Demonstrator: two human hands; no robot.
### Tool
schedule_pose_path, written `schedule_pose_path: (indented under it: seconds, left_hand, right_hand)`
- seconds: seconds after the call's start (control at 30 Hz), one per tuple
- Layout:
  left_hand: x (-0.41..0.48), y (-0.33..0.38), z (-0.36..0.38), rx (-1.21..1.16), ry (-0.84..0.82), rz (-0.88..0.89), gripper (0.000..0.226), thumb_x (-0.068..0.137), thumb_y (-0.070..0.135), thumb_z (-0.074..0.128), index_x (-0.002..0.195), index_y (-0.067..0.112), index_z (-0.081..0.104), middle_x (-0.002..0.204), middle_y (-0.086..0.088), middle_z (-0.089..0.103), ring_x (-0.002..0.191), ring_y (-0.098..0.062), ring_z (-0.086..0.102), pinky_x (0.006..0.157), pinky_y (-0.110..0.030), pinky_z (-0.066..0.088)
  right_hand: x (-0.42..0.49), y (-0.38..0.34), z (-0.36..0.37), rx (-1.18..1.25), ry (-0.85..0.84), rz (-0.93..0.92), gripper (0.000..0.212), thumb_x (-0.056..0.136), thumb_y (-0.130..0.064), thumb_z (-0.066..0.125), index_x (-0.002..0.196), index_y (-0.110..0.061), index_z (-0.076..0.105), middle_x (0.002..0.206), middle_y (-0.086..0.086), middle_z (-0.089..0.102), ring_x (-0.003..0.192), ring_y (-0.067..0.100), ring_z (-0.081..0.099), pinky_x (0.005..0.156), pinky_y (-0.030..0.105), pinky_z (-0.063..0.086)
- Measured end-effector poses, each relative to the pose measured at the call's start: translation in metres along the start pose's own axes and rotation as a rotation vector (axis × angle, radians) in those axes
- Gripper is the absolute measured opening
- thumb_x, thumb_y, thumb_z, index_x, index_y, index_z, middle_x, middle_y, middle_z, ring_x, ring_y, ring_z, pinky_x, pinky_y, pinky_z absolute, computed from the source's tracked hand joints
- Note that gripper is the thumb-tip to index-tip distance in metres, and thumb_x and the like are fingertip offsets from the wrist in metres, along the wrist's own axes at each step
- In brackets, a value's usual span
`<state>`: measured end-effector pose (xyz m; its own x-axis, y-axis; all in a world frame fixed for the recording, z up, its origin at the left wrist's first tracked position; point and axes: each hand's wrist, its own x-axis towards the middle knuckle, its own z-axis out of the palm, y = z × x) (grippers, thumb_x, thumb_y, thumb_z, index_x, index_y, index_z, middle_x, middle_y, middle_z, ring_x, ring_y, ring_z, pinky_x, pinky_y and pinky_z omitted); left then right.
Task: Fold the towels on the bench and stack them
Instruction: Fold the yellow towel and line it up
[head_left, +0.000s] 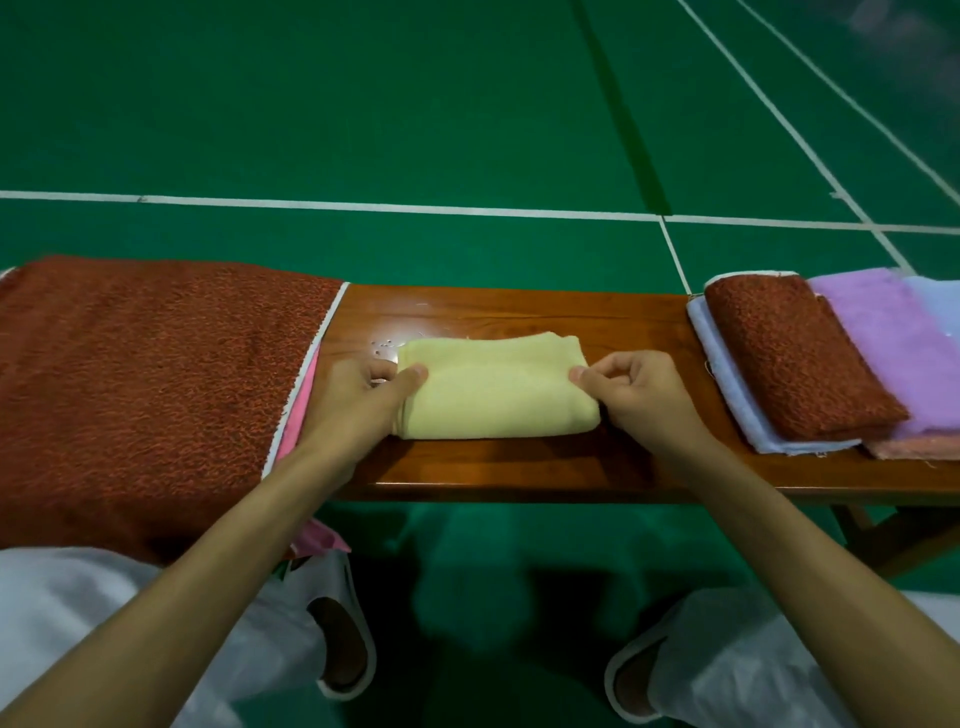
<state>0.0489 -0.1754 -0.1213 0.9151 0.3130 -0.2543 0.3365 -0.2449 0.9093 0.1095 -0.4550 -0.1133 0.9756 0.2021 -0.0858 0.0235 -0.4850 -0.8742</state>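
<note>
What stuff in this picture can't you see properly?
Pink towel: head view, only an edge shows; the big red towel covers the rest.
Purple towel: cut off by the picture's right edge.
Bench: left part under the big red towel, right end out of frame.
Yellow towel: its inner layers, hidden by its own folds.
Floor, top right: blurred.
</note>
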Motion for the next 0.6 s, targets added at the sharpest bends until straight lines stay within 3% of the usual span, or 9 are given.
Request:
schedule_pose_path:
  seconds: [0.13, 0.2, 0.27, 0.33, 0.4, 0.5, 0.6]
  left_hand:
    - [-0.003, 0.007, 0.003, 0.024, 0.060, -0.047, 0.033, 0.085, 0.047, 0.073, 0.085, 0.015, 0.076, 0.091, -0.007, 0.075, 0.090, -0.028, 0.070, 0.078, -0.051, 0.058]
    - [-0.010, 0.010, 0.005, 0.119, 0.113, -0.003, 0.026, 0.091, 0.042, 0.073, 0.086, 0.016, 0.072, 0.090, -0.002, 0.073, 0.088, -0.020, 0.068, 0.071, -0.041, 0.056]
    - [-0.022, 0.014, 0.005, 0.305, 0.279, 0.134, 0.024, 0.092, 0.041, 0.071, 0.092, 0.017, 0.068, 0.091, 0.005, 0.070, 0.085, -0.014, 0.065, 0.064, -0.029, 0.044]
    - [-0.035, 0.015, 0.006, 0.487, 0.433, 0.367, 0.032, 0.095, 0.045, 0.065, 0.107, 0.016, 0.062, 0.107, 0.003, 0.063, 0.095, -0.018, 0.059, 0.071, -0.033, 0.042]
    - [-0.043, 0.013, 0.010, 0.648, 0.376, 0.598, 0.044, 0.097, 0.045, 0.055, 0.125, 0.011, 0.058, 0.125, -0.005, 0.057, 0.112, -0.026, 0.053, 0.089, -0.043, 0.045]
    - [-0.051, 0.009, 0.026, 0.893, 0.148, 0.761, 0.061, 0.105, 0.045, 0.039, 0.154, 0.009, 0.041, 0.160, -0.010, 0.040, 0.149, -0.031, 0.034, 0.119, -0.048, 0.031]
    - [-0.052, 0.000, 0.040, 1.034, -0.010, 0.803, 0.063, 0.110, 0.048, 0.024, 0.165, 0.018, 0.017, 0.173, -0.005, 0.013, 0.160, -0.024, 0.002, 0.128, -0.049, 0.014]
  right_hand:
    - [0.001, 0.003, 0.010, -0.047, 0.125, 0.012, 0.028, 0.092, -0.035, 0.075, 0.076, -0.011, 0.072, 0.067, 0.006, 0.069, 0.061, 0.019, 0.063, 0.055, 0.036, 0.053]
    - [-0.002, 0.002, 0.011, -0.051, 0.190, 0.033, 0.026, 0.090, -0.039, 0.076, 0.080, -0.016, 0.070, 0.073, 0.003, 0.071, 0.068, 0.021, 0.066, 0.060, 0.038, 0.056]
    - [-0.009, -0.002, 0.011, -0.071, 0.285, 0.042, 0.028, 0.090, -0.045, 0.074, 0.091, -0.018, 0.065, 0.080, -0.002, 0.071, 0.075, 0.018, 0.068, 0.069, 0.042, 0.059]
    - [-0.020, -0.005, 0.013, -0.150, 0.387, -0.027, 0.033, 0.091, -0.048, 0.069, 0.106, -0.020, 0.061, 0.092, -0.006, 0.069, 0.079, 0.013, 0.065, 0.076, 0.047, 0.058]
    - [-0.034, -0.008, 0.016, -0.267, 0.447, -0.195, 0.043, 0.091, -0.048, 0.067, 0.122, -0.019, 0.058, 0.109, -0.004, 0.064, 0.084, 0.013, 0.062, 0.075, 0.044, 0.057]
    - [-0.046, -0.010, 0.023, -0.540, 0.414, -0.510, 0.058, 0.090, -0.043, 0.068, 0.137, -0.011, 0.056, 0.137, 0.009, 0.055, 0.116, 0.024, 0.057, 0.090, 0.036, 0.049]
    - [-0.044, -0.011, 0.029, -0.683, 0.207, -0.706, 0.062, 0.097, -0.042, 0.059, 0.150, -0.011, 0.048, 0.160, 0.012, 0.040, 0.149, 0.030, 0.035, 0.114, 0.049, 0.035]
